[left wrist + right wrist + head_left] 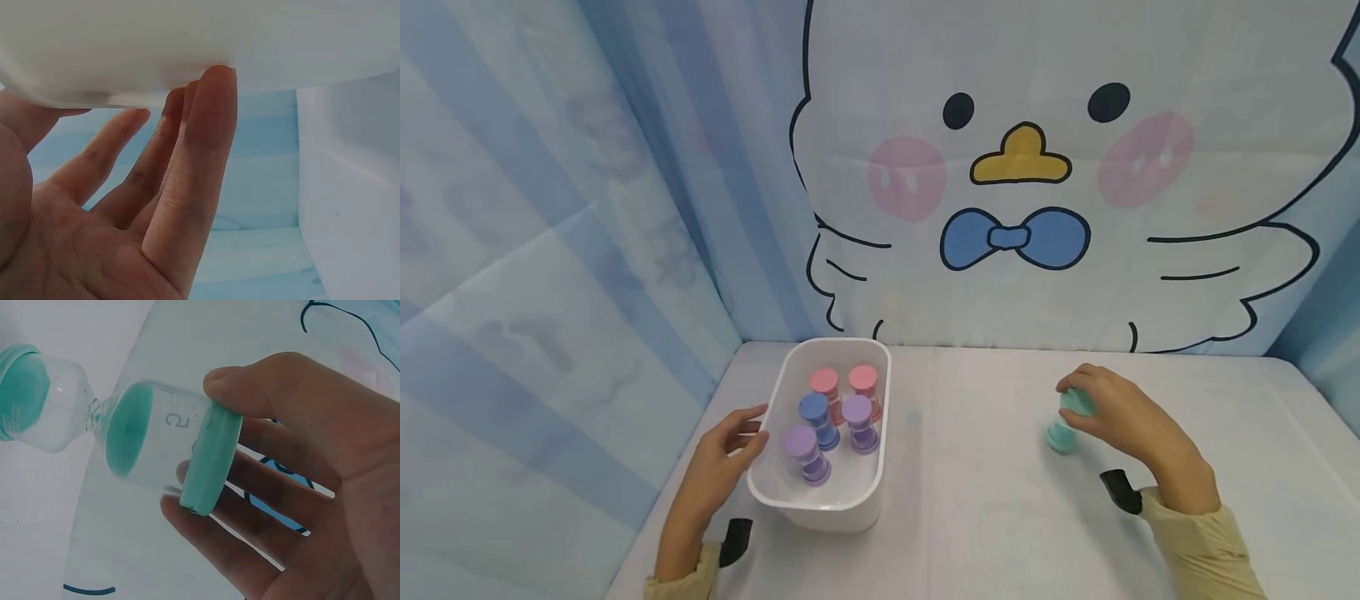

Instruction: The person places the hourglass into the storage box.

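My right hand [1123, 417] holds a sand timer [1062, 438] with teal caps and teal sand. In the right wrist view, thumb and fingers pinch one end cap [214, 462]; a raised 5 shows on the clear glass. Whether its lower end touches the table, I cannot tell. On the left, a white plastic bin [842, 520] stands with my left hand [722, 458] against its outer left side. Those fingers [199, 156] look fairly straight, their tips touching the bin. Inside are two pink sand timers [824, 381], one blue sand timer [815, 407] and two purple sand timers [857, 408].
A white cloth covers the table [970, 467]. Behind it hangs a curtain [1015, 308] printed with a cartoon bird, and a blue striped curtain [550, 250] closes off the left side. Dark wrist-camera pieces [1121, 492] jut out near both sleeves.
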Action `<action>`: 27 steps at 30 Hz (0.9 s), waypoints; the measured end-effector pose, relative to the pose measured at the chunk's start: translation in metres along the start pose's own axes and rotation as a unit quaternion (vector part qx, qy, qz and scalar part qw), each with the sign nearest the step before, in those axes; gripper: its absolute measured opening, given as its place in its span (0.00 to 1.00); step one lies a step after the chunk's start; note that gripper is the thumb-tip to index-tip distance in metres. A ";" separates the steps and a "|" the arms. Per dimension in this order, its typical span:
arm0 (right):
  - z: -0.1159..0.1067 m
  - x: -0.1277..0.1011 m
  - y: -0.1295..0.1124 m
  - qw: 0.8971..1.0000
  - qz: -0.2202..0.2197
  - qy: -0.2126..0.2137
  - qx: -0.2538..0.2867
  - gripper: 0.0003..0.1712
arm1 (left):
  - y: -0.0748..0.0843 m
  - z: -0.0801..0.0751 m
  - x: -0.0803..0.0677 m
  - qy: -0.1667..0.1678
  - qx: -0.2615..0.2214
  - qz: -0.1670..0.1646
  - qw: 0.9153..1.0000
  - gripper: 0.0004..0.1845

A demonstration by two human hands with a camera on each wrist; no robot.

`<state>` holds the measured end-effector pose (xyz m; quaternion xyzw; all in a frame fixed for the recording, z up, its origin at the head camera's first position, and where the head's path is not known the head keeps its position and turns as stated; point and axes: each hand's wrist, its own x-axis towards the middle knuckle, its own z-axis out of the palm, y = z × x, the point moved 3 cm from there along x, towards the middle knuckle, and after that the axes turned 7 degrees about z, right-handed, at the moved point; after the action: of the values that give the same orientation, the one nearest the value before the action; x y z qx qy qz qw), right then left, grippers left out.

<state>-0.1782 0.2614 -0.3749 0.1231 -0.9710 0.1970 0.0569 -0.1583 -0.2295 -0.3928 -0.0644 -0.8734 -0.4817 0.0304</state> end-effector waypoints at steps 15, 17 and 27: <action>-0.011 0.007 -0.028 1.000 -0.018 0.015 0.009 0.14 | 0.000 0.000 0.000 0.001 0.002 0.001 1.000 0.23; -0.011 0.008 -0.032 1.000 -0.021 0.017 0.010 0.14 | -0.001 0.000 0.001 0.001 0.002 0.003 1.000 0.23; -0.013 0.014 -0.053 0.999 -0.039 0.018 0.009 0.14 | -0.002 0.000 0.001 0.002 0.002 0.003 1.000 0.23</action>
<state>-0.1773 0.2167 -0.3413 0.1575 -0.9625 0.2055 0.0804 -0.1592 -0.2301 -0.3946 -0.0664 -0.8743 -0.4796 0.0338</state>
